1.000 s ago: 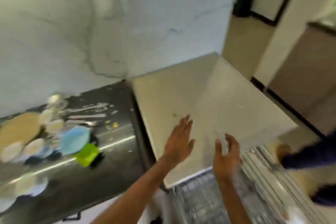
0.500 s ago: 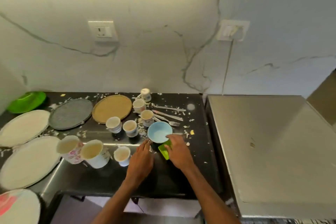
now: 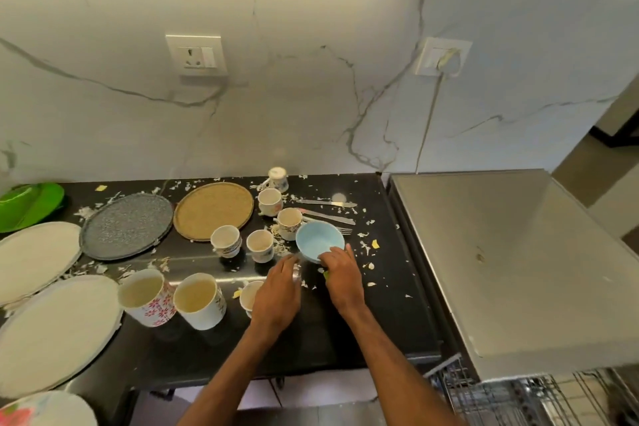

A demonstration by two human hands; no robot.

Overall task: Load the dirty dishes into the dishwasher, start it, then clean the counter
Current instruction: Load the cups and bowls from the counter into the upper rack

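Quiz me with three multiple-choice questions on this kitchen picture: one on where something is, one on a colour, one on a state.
1. Where is the blue bowl?
A) in a sink
B) on the counter, just beyond the right hand
C) on a shelf

2. What colour is the plate at the far left back?
A) green
B) red
C) black

3. How is the counter?
A) wiped clean
B) covered by a cloth
C) strewn with scraps

Answers:
1 B, the bowl sits on the black counter right in front of that hand.
2 A, it is bright green.
3 C, pale scraps lie all over it.
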